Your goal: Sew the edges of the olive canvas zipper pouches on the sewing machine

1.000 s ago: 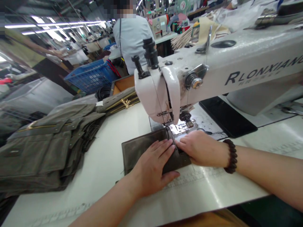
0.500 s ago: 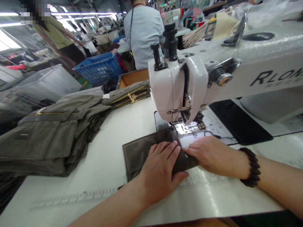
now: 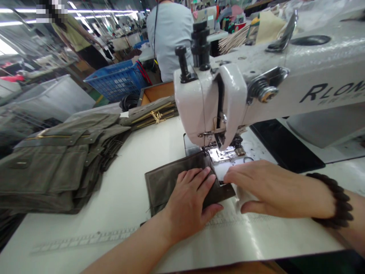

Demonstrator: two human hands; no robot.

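A folded dark olive fabric piece [image 3: 164,186] lies on the sewing table, its far right corner at the needle area of a white sewing machine [image 3: 211,102]. Flat across the fabric rests my left hand [image 3: 189,205], fingers stretched out and pressing it down. My right hand [image 3: 265,188] hovers beside the fabric's right end, thumb apart from the fingers and nothing seen in its grip. Its fingertips are near the fabric edge; whether they touch it I cannot tell. Part of the scissors [image 3: 247,160] shows on the machine bed behind my right hand.
Olive fabric pieces with zips and straps [image 3: 57,163] are stacked on the left. More pieces with gold hardware [image 3: 156,116] lie behind. A printed ruler [image 3: 85,239] runs along the table front. Beyond are a blue crate [image 3: 114,82] and a seated person [image 3: 171,38].
My right hand has drawn back to the right from the fabric, its thumb now spread away. My left hand stays on the fabric. The view has shifted slightly.
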